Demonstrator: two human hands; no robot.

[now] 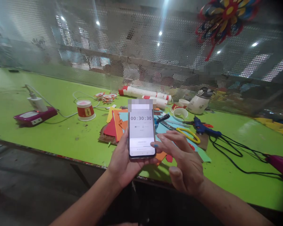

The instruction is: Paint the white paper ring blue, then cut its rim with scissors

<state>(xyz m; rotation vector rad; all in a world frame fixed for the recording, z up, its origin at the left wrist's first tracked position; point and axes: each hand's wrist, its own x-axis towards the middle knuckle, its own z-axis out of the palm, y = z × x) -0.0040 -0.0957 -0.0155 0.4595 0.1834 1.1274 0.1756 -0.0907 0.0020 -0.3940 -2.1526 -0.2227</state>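
your left forearm and right forearm are nearest the camera, slanting in from the bottom. your left hand is clasped on a phone, palm under it and fingers showing below its lower right corner; the phone is held up near the front of the tabletop, its lit screen facing you and reading 00:30:30. your right hand is loosely spread and grips nothing, one fingertip over the low right side of the screen; whether it touches the glass, you cannot tell.

expect the phone to be fairly light, quite stiff and probably slick on its smooth faces. the glass is likely the fragile part, so take hold by the long side edges and let your palm bear the lower end, rather than pressing across the screen.

just beyond the phone lie sheets of coloured paper, with yellow-handled scissors and a blue glue gun to the right. well to the left, a red-and-white paper cup stands on the tabletop. farther back, white-and-red tubes lie on their sides.
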